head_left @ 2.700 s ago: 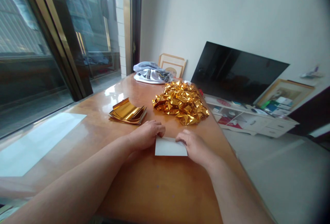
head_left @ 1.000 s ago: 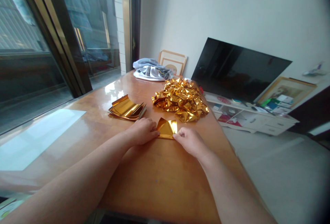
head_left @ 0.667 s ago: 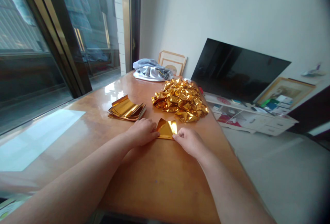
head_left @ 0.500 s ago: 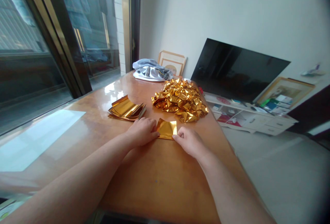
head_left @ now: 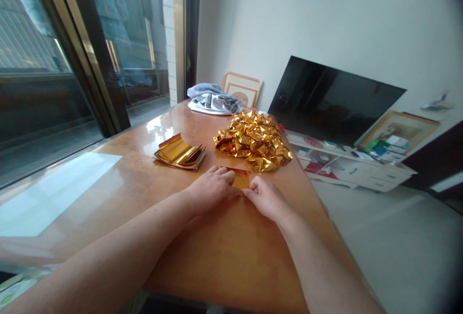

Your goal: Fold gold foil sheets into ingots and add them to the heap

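A sheet of gold foil paper (head_left: 241, 179) lies on the wooden table between my hands, its left part hidden under my fingers. My left hand (head_left: 215, 184) rests over that left part, fingers together and thumb along the near edge. At the near right corner, my right hand (head_left: 264, 193) pinches the sheet between thumb and curled finger. Left of my hands sits a stack of gold foil sheets (head_left: 179, 152), its top ones curling up. Just beyond the sheet rises a heap of folded gold foil pieces (head_left: 255, 140).
The wooden table (head_left: 217, 256) runs away from me, its right edge close to my right arm. Bundled grey-blue cloth (head_left: 211, 99) lies at the far end. Glass sliding doors (head_left: 83, 53) stand on the left; a television (head_left: 336, 102) and white cabinet (head_left: 354, 171) on the right.
My left hand has slid right across the gold foil sheet, covering more of it, its thumb now close to my right thumb. The right hand keeps its place at the corner.
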`<state>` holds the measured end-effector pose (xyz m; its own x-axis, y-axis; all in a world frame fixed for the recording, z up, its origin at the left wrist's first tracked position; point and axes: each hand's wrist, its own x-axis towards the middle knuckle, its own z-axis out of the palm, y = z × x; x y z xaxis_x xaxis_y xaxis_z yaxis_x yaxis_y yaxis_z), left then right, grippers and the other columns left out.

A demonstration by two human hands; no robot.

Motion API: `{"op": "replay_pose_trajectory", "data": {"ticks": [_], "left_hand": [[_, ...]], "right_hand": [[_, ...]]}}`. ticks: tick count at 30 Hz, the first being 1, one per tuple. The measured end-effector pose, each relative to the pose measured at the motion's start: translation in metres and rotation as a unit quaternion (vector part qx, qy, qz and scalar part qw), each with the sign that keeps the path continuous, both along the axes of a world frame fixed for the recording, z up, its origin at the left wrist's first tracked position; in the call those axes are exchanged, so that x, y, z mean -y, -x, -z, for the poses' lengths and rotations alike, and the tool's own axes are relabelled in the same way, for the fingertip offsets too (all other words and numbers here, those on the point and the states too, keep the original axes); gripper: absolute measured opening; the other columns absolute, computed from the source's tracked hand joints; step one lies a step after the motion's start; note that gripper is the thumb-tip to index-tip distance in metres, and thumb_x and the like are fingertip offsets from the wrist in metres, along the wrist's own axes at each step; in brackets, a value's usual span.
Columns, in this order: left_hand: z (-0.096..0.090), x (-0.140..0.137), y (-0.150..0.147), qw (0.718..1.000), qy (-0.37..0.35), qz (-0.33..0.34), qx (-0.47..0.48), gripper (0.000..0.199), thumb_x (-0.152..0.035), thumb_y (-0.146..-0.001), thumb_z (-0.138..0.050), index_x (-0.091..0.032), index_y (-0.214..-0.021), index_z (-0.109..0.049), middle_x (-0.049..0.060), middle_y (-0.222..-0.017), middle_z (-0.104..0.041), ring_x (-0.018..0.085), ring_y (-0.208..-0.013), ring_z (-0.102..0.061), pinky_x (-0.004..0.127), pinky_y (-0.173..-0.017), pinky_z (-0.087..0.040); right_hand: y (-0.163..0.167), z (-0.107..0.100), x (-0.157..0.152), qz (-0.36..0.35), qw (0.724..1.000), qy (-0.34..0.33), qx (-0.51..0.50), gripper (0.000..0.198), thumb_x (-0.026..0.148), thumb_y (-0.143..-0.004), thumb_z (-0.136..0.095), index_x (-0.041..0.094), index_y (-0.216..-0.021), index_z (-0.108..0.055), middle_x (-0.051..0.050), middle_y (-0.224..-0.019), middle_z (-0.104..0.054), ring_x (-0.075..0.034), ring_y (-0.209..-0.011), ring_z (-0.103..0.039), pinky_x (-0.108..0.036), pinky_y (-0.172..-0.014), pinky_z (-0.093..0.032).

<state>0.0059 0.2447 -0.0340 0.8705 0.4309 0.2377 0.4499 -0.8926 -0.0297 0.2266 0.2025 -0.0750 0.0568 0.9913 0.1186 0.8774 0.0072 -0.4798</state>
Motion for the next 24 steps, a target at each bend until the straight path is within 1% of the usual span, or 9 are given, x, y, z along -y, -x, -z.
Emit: {"op": "replay_pose_trajectory", "data": {"ticks": [3, 9, 12, 16, 18, 20, 22, 24], "left_hand": [[0.001, -0.001, 0.001, 1.000, 0.001, 0.011, -0.001, 0.024, -0.036, -0.097, -0.054, -0.037, -0.111, -0.072, 0.006, -0.095, -0.058, 0.021, -0.090, -0.051, 0.034, -0.080, -0.035], [0.007, -0.007, 0.005, 0.999, 0.031, 0.010, -0.001, 0.029, -0.030, -0.093, -0.059, -0.041, -0.117, -0.070, 0.006, -0.097, -0.059, 0.023, -0.096, -0.051, 0.033, -0.081, -0.035], [0.008, -0.009, 0.007, 0.999, 0.043, 0.007, 0.003, 0.032, -0.030, -0.094, -0.057, -0.044, -0.120, -0.068, 0.006, -0.100, -0.058, 0.023, -0.097, -0.051, 0.033, -0.080, -0.035], [0.009, -0.010, 0.007, 0.998, 0.057, -0.004, 0.001, 0.032, -0.032, -0.094, -0.056, -0.047, -0.120, -0.068, 0.006, -0.102, -0.058, 0.024, -0.098, -0.052, 0.034, -0.078, -0.034], [0.009, -0.010, 0.007, 0.998, 0.062, -0.008, -0.001, 0.033, -0.031, -0.093, -0.056, -0.047, -0.119, -0.068, 0.005, -0.102, -0.058, 0.024, -0.099, -0.052, 0.034, -0.077, -0.034], [0.010, -0.011, 0.007, 0.998, 0.067, -0.007, 0.002, 0.034, -0.030, -0.093, -0.056, -0.048, -0.120, -0.068, 0.005, -0.103, -0.057, 0.024, -0.100, -0.052, 0.034, -0.078, -0.034], [0.010, -0.011, 0.007, 0.997, 0.073, -0.004, 0.006, 0.035, -0.030, -0.093, -0.055, -0.049, -0.120, -0.067, 0.005, -0.103, -0.057, 0.024, -0.101, -0.052, 0.034, -0.079, -0.034], [0.010, -0.012, 0.008, 0.997, 0.078, -0.006, 0.010, 0.035, -0.031, -0.094, -0.054, -0.050, -0.120, -0.067, 0.006, -0.104, -0.057, 0.024, -0.102, -0.052, 0.034, -0.080, -0.035]], "right_hand": [[0.001, -0.001, 0.000, -0.002, 1.000, 0.000, 0.004, 0.024, 0.045, -0.087, -0.064, 0.023, -0.081, -0.054, 0.002, -0.075, -0.064, -0.014, -0.064, -0.053, -0.024, -0.055, -0.027], [0.006, -0.012, 0.004, 0.001, 0.999, 0.012, 0.032, 0.020, 0.040, -0.088, -0.064, 0.023, -0.081, -0.055, 0.002, -0.074, -0.064, -0.014, -0.065, -0.053, -0.025, -0.056, -0.026], [0.004, -0.018, 0.008, -0.003, 0.998, 0.013, 0.055, 0.017, 0.036, -0.089, -0.062, 0.023, -0.080, -0.055, 0.002, -0.075, -0.064, -0.014, -0.066, -0.053, -0.025, -0.056, -0.026], [-0.001, -0.018, 0.009, 0.005, 0.998, 0.007, 0.070, 0.016, 0.032, -0.089, -0.060, 0.022, -0.077, -0.054, 0.002, -0.075, -0.064, -0.014, -0.067, -0.054, -0.025, -0.056, -0.025], [0.000, -0.018, 0.010, 0.012, 0.998, -0.011, 0.062, 0.017, 0.033, -0.090, -0.059, 0.023, -0.077, -0.054, 0.002, -0.074, -0.064, -0.014, -0.067, -0.054, -0.025, -0.056, -0.025], [0.004, -0.019, 0.011, 0.004, 0.998, -0.019, 0.052, 0.018, 0.036, -0.090, -0.058, 0.023, -0.078, -0.054, 0.002, -0.074, -0.064, -0.014, -0.066, -0.054, -0.025, -0.056, -0.025], [0.006, -0.020, 0.012, -0.009, 0.998, -0.001, 0.056, 0.021, 0.040, -0.089, -0.061, 0.023, -0.078, -0.054, 0.002, -0.073, -0.064, -0.014, -0.065, -0.053, -0.025, -0.055, -0.025], [0.005, -0.020, 0.012, -0.007, 0.997, 0.026, 0.072, 0.024, 0.042, -0.088, -0.062, 0.023, -0.076, -0.055, 0.002, -0.072, -0.064, -0.014, -0.063, -0.053, -0.025, -0.055, -0.024]]}}
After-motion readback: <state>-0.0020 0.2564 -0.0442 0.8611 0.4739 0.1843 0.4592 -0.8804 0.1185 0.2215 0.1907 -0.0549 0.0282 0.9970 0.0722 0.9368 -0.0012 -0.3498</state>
